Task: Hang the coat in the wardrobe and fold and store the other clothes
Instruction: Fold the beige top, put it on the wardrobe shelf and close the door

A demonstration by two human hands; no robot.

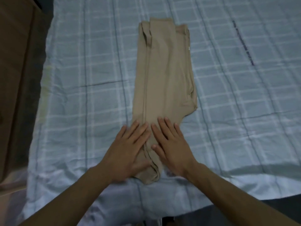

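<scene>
A home bedroom: a bed (228, 95) under checked pale-blue bedding, brown wooden furniture (14, 79) beside it.

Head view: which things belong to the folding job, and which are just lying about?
In the job: tan garment, folded into a long strip; left hand and right hand, both pressing flat on its near end.
Lying about: checked sheet under the garment; brown furniture at the left edge; dark marking on the sheet at right.

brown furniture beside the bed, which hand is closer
Left. The left hand lies on the beige garment, toward the brown furniture; the right hand lies beside it, farther off.
</scene>
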